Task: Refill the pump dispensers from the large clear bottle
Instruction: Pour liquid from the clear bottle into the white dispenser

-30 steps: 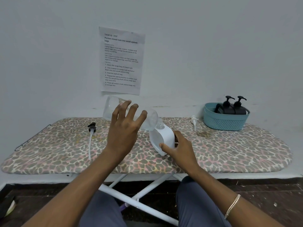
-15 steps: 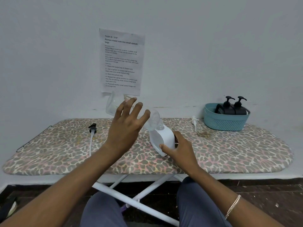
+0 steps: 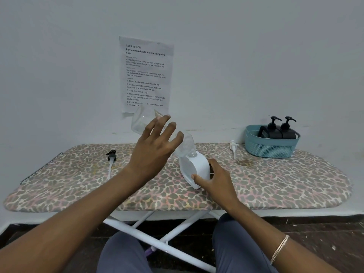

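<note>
Leopard-print board across the view, against a pale wall. Printed paper taped to the wall above its middle. Teal basket at the board's far right, holding two black dispensers with pumps on. Left hand raised over the board's middle, grasping the bottle: fingers spread over its near side, thumb hidden. Bottle clear, tipped base-up toward the paper, mouth down at the neck of the white dispenser; no telling whether liquid runs. Right hand gripping that dispenser, thumb on its near face, fingers behind. Dispenser on the board, leaning left, open at the top. Black pump lying loose well to the left, white pump just beside the basket. Bracelet on the right wrist
</note>
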